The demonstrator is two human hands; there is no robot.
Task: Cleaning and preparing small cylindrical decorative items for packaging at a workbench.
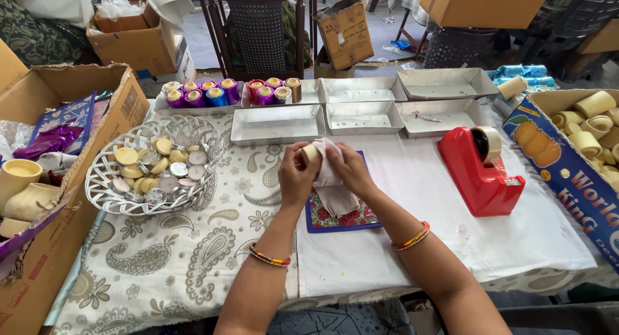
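Note:
My left hand (295,174) grips a small cream-coloured round pot (310,154) in front of me. My right hand (351,169) presses a white cloth (332,180) against that pot; the cloth hangs down over a blue-edged floral mat (338,220) on the white table cover. Both wrists wear thin coloured bangles. A silver woven basket (113,199) with several small gold and silver discs stands left of my hands. A red tape dispenser (482,170) stands to the right.
Several shallow silver trays (277,125) line the far side; two hold foil-wrapped purple, blue and gold pots (200,93). A cardboard box (97,125) with cream pots sits left, a printed box (567,174) of cream pots right. Chairs and cartons stand behind.

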